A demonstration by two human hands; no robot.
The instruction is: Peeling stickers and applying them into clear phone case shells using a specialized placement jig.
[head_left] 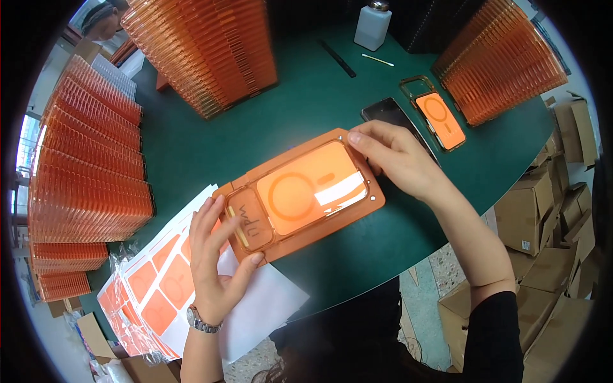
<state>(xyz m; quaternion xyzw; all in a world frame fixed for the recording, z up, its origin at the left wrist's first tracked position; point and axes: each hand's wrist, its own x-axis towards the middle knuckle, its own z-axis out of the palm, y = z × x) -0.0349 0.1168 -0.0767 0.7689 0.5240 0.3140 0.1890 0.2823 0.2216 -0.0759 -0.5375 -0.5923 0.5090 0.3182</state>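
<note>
Both hands hold a flat orange holder (310,239) tilted above the green table. A translucent phone case lies in its recess, with a bright orange panel (297,220) bearing a ring and a short bar. Light glares off the panel's right part. My left hand (214,268), with a metal watch at the wrist, grips the left end, thumb on the lower edge and fingers over the dark handwritten mark. My right hand (399,156) pinches the upper right corner between thumb and fingers; some of its fingertips are hidden behind.
Tall stacks of translucent orange pieces stand at the left (89,172), back (204,51) and right (501,64). Printed orange sheets (159,281) lie at front left. Beyond my right hand are a dark phone (389,110), another case (440,118), a swab (378,60) and a bottle (373,27).
</note>
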